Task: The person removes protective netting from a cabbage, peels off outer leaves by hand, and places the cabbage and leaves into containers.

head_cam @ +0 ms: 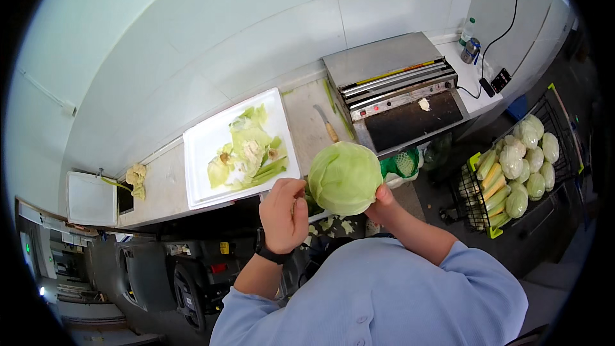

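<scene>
A round pale green cabbage [344, 178] rests in my right hand [382, 206], which grips its lower right side; that hand's other fingers are hidden behind it. Just left of the cabbage is my left hand [283, 214], fingers curled and thumb raised, with a dark watch on the wrist. Whether anything sits inside those curled fingers is unclear. Beyond my left hand, a white tray [202, 154] on the counter bears trimmed cabbage leaves [250, 142] and stalk pieces. A curved knife with a wooden handle [331, 132] lies between the tray and a wrapping machine.
The metal film wrapping machine [384, 60] stands at the right of the counter [166, 187]. A black wire basket cart [473, 202] holds wrapped cabbages and corn. Leaf scraps [347, 226] lie below my hands. A bottle [467, 31] and a flask [471, 51] stand far right.
</scene>
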`<state>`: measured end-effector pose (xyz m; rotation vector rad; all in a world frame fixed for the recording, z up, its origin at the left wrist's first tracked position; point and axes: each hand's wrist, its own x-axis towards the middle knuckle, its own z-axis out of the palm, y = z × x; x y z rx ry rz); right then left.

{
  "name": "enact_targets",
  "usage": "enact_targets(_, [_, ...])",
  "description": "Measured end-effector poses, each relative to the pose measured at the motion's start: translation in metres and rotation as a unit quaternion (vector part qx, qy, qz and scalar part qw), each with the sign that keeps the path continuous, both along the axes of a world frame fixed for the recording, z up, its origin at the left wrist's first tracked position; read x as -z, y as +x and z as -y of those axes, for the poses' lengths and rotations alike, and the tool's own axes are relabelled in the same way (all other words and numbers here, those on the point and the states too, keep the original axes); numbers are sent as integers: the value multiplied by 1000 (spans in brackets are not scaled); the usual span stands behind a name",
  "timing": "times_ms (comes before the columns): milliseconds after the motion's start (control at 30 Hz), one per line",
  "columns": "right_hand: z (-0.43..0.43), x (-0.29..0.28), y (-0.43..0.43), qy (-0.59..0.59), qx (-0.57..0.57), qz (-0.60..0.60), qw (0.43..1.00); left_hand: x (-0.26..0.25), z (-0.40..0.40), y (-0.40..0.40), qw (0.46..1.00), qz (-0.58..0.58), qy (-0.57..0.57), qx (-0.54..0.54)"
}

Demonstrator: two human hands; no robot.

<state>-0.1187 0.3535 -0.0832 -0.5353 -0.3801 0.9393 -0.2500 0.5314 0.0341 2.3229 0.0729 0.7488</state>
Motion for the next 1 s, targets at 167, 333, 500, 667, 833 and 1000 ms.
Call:
enact_targets(167, [15, -8, 22, -8, -41, 67, 997, -35, 14, 32, 999, -10, -30, 38])
enact_targets(333, [25, -14, 26, 8, -163, 1, 987, -49, 5, 54, 959, -18, 39, 282])
enact_targets(500, [29, -16, 26, -1, -184, 7, 983, -46, 0, 48, 962, 32, -8, 269])
enact_targets(667, [23, -20, 24, 20, -198, 37, 979, -58, -14, 46, 967, 9, 22, 253])
enact_targets(833, [11, -21, 12, 46, -119, -41, 991, -41, -22, 41, 972, 116, 15, 202])
enact_targets(1000, [3, -39, -1, 6, -71, -55, 996, -26, -44, 29, 961, 144, -57, 229])
